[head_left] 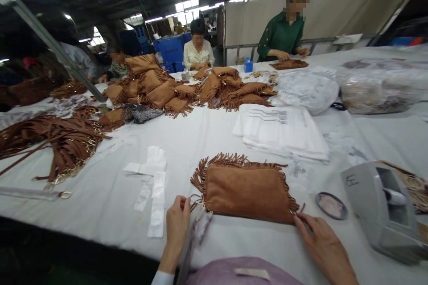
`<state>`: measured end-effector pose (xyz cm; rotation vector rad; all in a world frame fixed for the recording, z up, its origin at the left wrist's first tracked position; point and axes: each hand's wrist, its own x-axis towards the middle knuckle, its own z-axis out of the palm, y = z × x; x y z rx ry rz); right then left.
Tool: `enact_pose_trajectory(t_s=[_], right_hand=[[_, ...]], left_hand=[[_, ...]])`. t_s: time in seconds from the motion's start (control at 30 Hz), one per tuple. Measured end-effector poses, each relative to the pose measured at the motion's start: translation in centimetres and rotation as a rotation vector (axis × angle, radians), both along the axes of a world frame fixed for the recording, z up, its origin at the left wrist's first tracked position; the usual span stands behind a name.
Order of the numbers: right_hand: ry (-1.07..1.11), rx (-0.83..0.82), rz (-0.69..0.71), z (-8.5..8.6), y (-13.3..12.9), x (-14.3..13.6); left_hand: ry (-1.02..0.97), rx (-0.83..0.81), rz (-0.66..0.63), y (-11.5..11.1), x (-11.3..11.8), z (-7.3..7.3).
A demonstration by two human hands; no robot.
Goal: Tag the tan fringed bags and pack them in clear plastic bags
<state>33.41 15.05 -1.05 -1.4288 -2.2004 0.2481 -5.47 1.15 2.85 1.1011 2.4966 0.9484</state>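
Observation:
A brown suede-like bag (245,191) with fringe along its far edge and sides lies flat on the white-covered table in front of me. By its near left corner, my left hand (178,216) is closed, fingertips pinching a thin brown strip. A plastic-wrapped piece (202,227) hangs beside that corner, just right of the hand. My right hand (317,234) grips the bag's near right corner, beside a small metal ring, between thumb and fingers. What lies under the right fingertips is partly hidden.
Left are brown straps with metal clasps (70,147) and white paper strips (156,191). Fringed bags (157,87) are heaped behind. White printed bags (284,131), a small round dish (331,205) and a grey tape dispenser (377,209) stand right. Several people work across the table.

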Motion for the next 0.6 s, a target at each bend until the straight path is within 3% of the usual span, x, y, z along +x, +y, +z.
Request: enact_pose_trajectory(t_s=[0.13,0.33,0.43,0.5,0.6], right_hand=[[-0.043,0.019,-0.058,0.1,0.1,-0.5],[0.018,-0.076,-0.029,2.1,-0.4,-1.0],[0.056,-0.1,-0.066,2.8,-1.0,-1.1],[0.071,-0.098,-0.106,3.0,-1.4,-1.2],[0.104,-0.124,-0.171,3.3,-2.0,-1.6]], left_hand=[[-0.105,-0.042,-0.117,-0.1,1.1,-0.6],[-0.292,-0.1,-0.241,1.1,2.1,-1.7],[-0.366,-0.056,-0.232,1.8,2.2,-1.9],[-0.598,0.009,-0.18,2.1,2.4,-1.8],[-1.127,0.113,-0.06,2.5,3.1,-1.4]])
